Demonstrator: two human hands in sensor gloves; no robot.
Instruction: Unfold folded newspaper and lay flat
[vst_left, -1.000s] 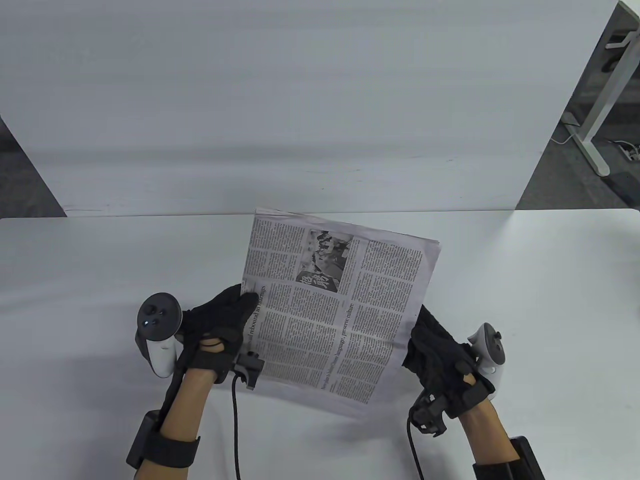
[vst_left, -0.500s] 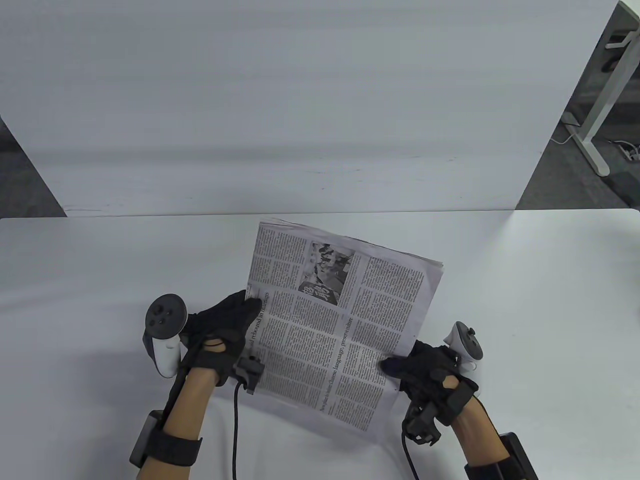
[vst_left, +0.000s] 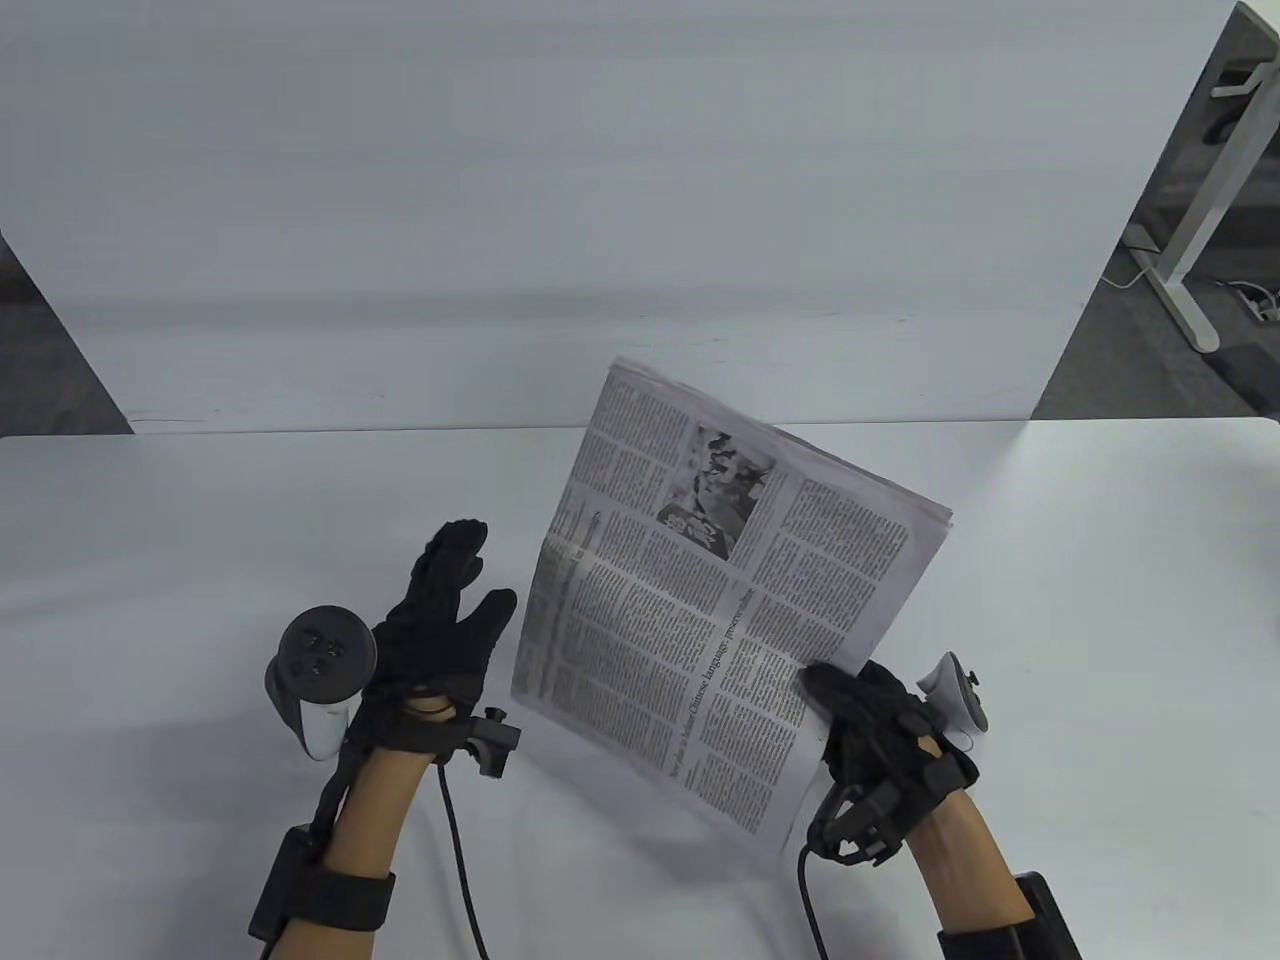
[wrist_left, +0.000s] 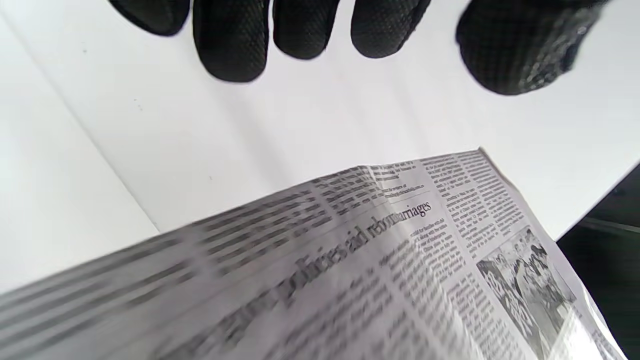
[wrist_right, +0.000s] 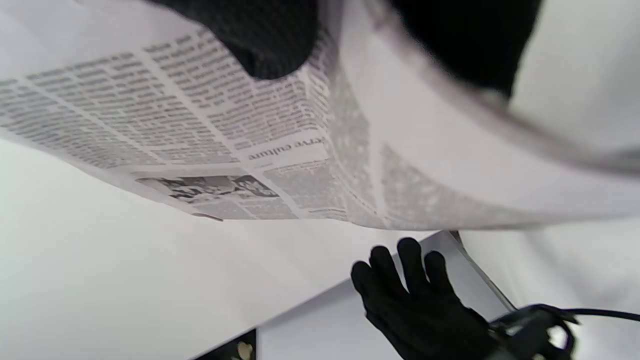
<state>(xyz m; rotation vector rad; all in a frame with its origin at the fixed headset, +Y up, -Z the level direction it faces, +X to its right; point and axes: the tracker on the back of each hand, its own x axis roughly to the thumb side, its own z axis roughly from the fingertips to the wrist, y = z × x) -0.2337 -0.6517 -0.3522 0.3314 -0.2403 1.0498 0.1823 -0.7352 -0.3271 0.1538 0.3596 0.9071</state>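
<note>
The folded newspaper (vst_left: 720, 590) is lifted off the white table (vst_left: 150, 560) and tilted, its far corner raised. My right hand (vst_left: 860, 705) grips its near right edge, thumb on top of the page. My left hand (vst_left: 450, 610) is spread open just left of the paper and does not touch it. In the left wrist view the paper (wrist_left: 380, 270) lies below my free fingertips (wrist_left: 230, 45). In the right wrist view my thumb (wrist_right: 270, 40) presses on the printed page (wrist_right: 200, 120), and the open left hand (wrist_right: 420, 310) shows beyond.
A white board wall (vst_left: 600, 200) stands along the table's far edge. A desk leg (vst_left: 1190, 260) and dark floor are beyond the right corner. Glove cables (vst_left: 455, 850) trail off the near edge.
My left hand let go of the paper's left edge and opened. My right hand lifted the paper and swung it up and to the right.
</note>
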